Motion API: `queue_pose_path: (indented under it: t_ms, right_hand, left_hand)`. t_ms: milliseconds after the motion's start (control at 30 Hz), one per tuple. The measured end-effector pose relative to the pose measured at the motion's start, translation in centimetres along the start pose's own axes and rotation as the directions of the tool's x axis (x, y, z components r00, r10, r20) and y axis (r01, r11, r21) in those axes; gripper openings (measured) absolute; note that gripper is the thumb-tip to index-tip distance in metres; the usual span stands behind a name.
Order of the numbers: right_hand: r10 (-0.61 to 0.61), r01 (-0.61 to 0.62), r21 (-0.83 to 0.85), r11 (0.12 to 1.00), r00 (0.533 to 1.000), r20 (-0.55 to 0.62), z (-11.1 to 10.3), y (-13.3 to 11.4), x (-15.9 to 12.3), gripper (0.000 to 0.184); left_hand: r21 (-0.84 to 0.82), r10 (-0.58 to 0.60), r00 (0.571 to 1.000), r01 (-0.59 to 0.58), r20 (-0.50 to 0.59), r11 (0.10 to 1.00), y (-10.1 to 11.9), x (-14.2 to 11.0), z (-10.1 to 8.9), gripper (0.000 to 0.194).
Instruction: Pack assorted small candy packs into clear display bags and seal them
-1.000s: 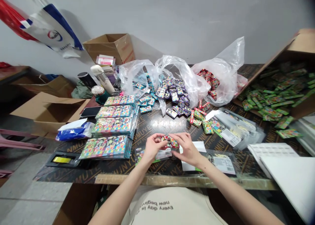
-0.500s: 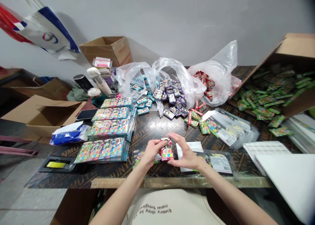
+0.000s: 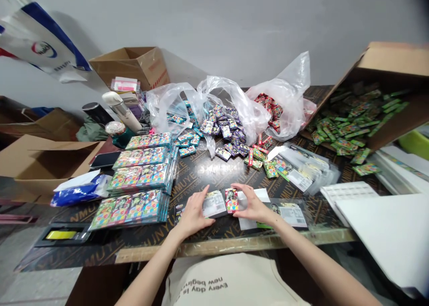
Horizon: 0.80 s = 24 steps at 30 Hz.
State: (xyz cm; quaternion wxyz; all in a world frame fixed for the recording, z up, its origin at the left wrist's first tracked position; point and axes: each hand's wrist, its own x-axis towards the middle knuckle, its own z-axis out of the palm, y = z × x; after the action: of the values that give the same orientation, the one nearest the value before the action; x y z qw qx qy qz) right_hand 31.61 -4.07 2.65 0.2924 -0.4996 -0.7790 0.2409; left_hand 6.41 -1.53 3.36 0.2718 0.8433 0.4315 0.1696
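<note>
A small red box (image 3: 231, 200) with a colourful printed front is held at the table's near side. My right hand (image 3: 252, 204) grips its right side between thumb and fingers. My left hand (image 3: 192, 213) has its thumb and fingers spread, with nothing in them, over a printed clear plastic sleeve (image 3: 214, 203). Part of that sleeve is hidden under the hand. Under and beside my right hand lie a white paper piece (image 3: 263, 194) and another printed plastic sleeve (image 3: 291, 214).
Stacks of packed sets (image 3: 134, 176) stand at left. Behind are plastic bags with blue, purple (image 3: 231, 129) and red boxes (image 3: 270, 109). A carton of green boxes (image 3: 348, 127) leans at right. Near it lie more sleeves (image 3: 301, 167) and white sheets (image 3: 382, 221).
The red box was turned upright between both hands. My left hand has let go of it and moved left over the sleeve; my right hand now holds it. The view shifted slightly right.
</note>
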Motion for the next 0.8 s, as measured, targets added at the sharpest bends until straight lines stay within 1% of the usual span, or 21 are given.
queue_pose_path:
  t_ms: [100, 133, 167, 200, 233, 267, 300, 367, 400, 433, 467, 500, 533, 567, 600, 633, 667, 700, 733, 767, 800]
  right_hand:
    - [-0.065, 0.060, 0.047, 0.997, 0.993, 0.098, -0.1, -0.5, 0.2, 0.087]
    - [-0.072, 0.069, 0.034, 0.997, 0.993, 0.090, -0.1, -0.6, 0.2, 0.092]
    - [-0.059, 0.058, 0.010, 0.998, 0.997, 0.043, -0.2, -0.8, 0.2, 0.098]
    - [-0.030, 0.030, -0.015, 0.999, 0.999, -0.031, -0.2, -1.1, 0.2, 0.101]
    - [0.001, -0.004, -0.032, 0.999, 0.995, -0.104, -0.2, -1.5, 0.2, 0.101]
    - [0.023, -0.027, -0.031, 0.999, 0.989, -0.146, -0.1, -1.9, 0.1, 0.096]
    - [0.026, -0.028, -0.014, 0.999, 0.990, -0.141, -0.1, -2.3, 0.1, 0.088]
    - [-0.014, 0.015, 0.035, 0.999, 0.999, -0.036, -0.2, -2.6, 0.2, 0.069]
    - [-0.027, 0.027, 0.040, 0.999, 1.000, -0.010, -0.5, -2.4, 0.4, 0.063]
    - [-0.008, 0.009, 0.016, 1.000, 0.999, -0.047, -0.9, -1.8, 0.6, 0.059]
    - [0.042, -0.048, -0.037, 0.998, 0.988, -0.148, -1.5, -0.8, 0.8, 0.057]
    - [0.112, -0.148, -0.100, 0.984, 0.947, -0.300, -2.3, 0.6, 1.0, 0.057]
    - [0.184, -0.282, -0.151, 0.948, 0.867, -0.462, -3.2, 2.2, 1.1, 0.060]
    - [0.246, -0.418, -0.177, 0.891, 0.773, -0.585, -4.2, 3.9, 1.1, 0.064]
    - [0.305, -0.531, -0.180, 0.828, 0.695, -0.651, -5.2, 5.5, 1.1, 0.067]
    - [0.353, -0.592, -0.181, 0.785, 0.668, -0.656, -6.0, 6.8, 0.9, 0.065]
    - [0.383, -0.618, -0.178, 0.766, 0.660, -0.646, -6.5, 7.8, 0.8, 0.062]
    - [0.391, -0.611, -0.172, 0.773, 0.672, -0.630, -6.8, 8.2, 0.6, 0.059]
    - [0.374, -0.576, -0.160, 0.802, 0.692, -0.617, -6.8, 7.9, 0.5, 0.057]
    - [0.339, -0.523, -0.141, 0.840, 0.711, -0.617, -6.4, 7.1, 0.5, 0.057]
    - [0.297, -0.458, -0.118, 0.881, 0.730, -0.616, -5.7, 5.8, 0.5, 0.058]
  left_hand:
    - [-0.052, 0.057, 0.998, -0.055, 0.039, 0.997, 0.4, 0.1, -0.5, 0.100]
    - [-0.067, 0.059, 0.997, -0.056, 0.039, 0.996, 0.5, 0.2, -0.5, 0.099]
    - [-0.081, 0.045, 0.999, -0.043, 0.028, 0.996, 0.6, 0.2, -0.6, 0.099]
    - [-0.094, 0.020, 1.000, -0.020, 0.006, 0.995, 0.6, 0.3, -0.6, 0.098]
    - [-0.107, -0.007, 1.000, 0.004, -0.022, 0.994, 0.6, 0.3, -0.5, 0.097]
    - [-0.119, -0.027, 0.999, 0.021, -0.047, 0.993, 0.6, 0.4, -0.5, 0.097]
    - [-0.129, -0.035, 0.998, 0.027, -0.061, 0.991, 0.6, 0.6, -0.4, 0.097]
    - [-0.137, -0.023, 0.997, 0.014, -0.067, 0.991, 0.7, 0.8, -0.2, 0.097]
    - [-0.135, -0.014, 0.998, 0.005, -0.066, 0.991, 0.8, 1.0, -0.1, 0.097]
    - [-0.128, -0.007, 0.998, -0.001, -0.063, 0.992, 0.9, 1.1, 0.0, 0.096]
    - [-0.118, -0.004, 0.998, -0.003, -0.062, 0.993, 0.9, 1.1, 0.1, 0.095]
    - [-0.104, -0.002, 0.998, -0.004, -0.060, 0.995, 0.8, 1.1, 0.1, 0.095]
    - [-0.084, 0.001, 0.998, -0.006, -0.057, 0.996, 0.5, 1.1, 0.2, 0.094]
    - [-0.060, 0.006, 0.999, -0.010, -0.052, 0.998, 0.2, 1.1, 0.3, 0.093]
    - [-0.032, 0.013, 0.999, -0.014, -0.043, 0.999, -0.2, 1.0, 0.4, 0.091]
    - [-0.002, 0.017, 0.999, -0.017, -0.034, 1.000, -0.5, 1.0, 0.5, 0.089]
    - [0.025, 0.017, 0.999, -0.016, -0.029, 1.000, -0.9, 1.0, 0.7, 0.086]
    - [0.046, 0.007, 0.999, -0.006, -0.037, 0.999, -1.0, 1.0, 0.8, 0.082]
    - [0.049, -0.012, 0.998, 0.015, -0.063, 0.999, -0.9, 1.2, 0.9, 0.076]
    - [0.027, -0.042, 0.994, 0.045, -0.102, 0.999, -0.5, 1.4, 1.0, 0.070]
    - [-0.031, -0.085, 0.985, 0.081, -0.150, 0.996, 0.1, 1.8, 1.0, 0.063]
